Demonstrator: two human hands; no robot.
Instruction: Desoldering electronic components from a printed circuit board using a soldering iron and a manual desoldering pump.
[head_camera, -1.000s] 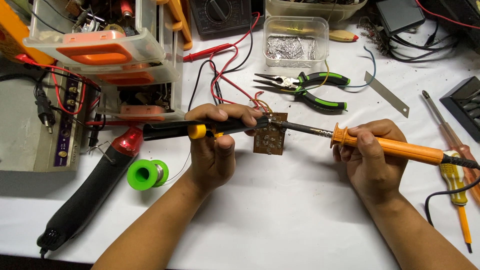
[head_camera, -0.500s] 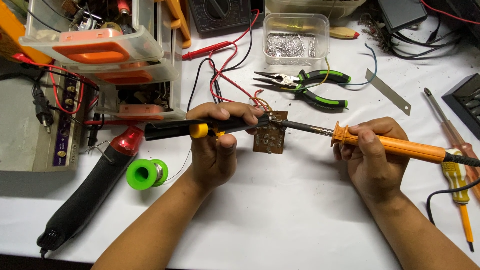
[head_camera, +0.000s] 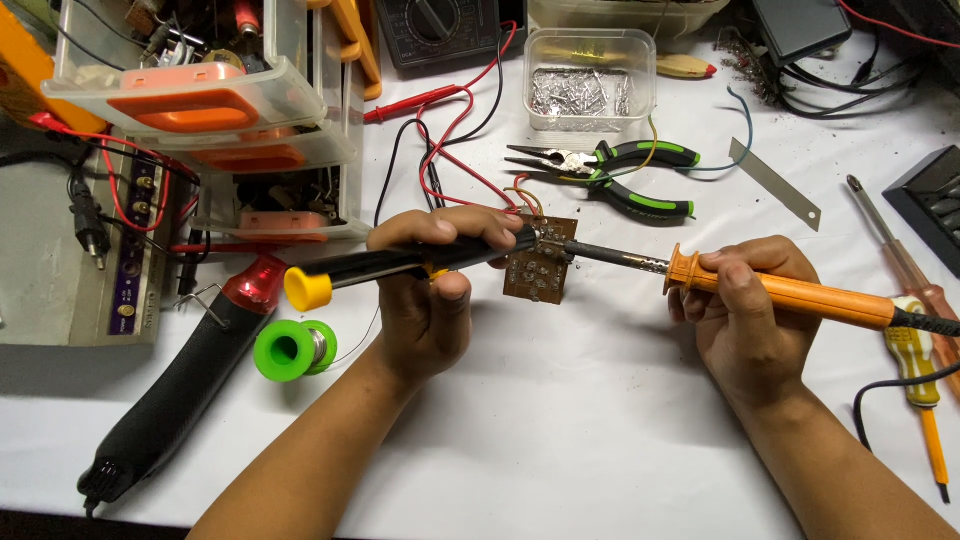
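A small brown circuit board (head_camera: 540, 262) is held up above the white table (head_camera: 560, 440), between the two hands. The left hand (head_camera: 432, 290) is closed around a black suction pump (head_camera: 400, 263) with a yellow end cap, the fingers wrapped over its barrel and the thumb pressed beneath; the pump's tip is set against the board's upper left edge. Whether the board itself is gripped by this hand or only rests against the fingertips cannot be told.

The right hand (head_camera: 745, 310) is clamped on the orange handle of a soldering iron (head_camera: 770, 290), whose dark metal shaft reaches leftward from the hand so that the tip touches the board just beside the pump's tip.

Just left of the left hand a green spool of solder wire (head_camera: 293, 349) is seen lying on the table, and beyond it a black and red hot-air tool (head_camera: 185, 380). Beyond the board, away from both hands, green-handled pliers (head_camera: 610, 170) are laid, with a clear plastic box of metal parts (head_camera: 590, 85) further off. To the right of the right hand, screwdrivers (head_camera: 915, 340) lie on the table.
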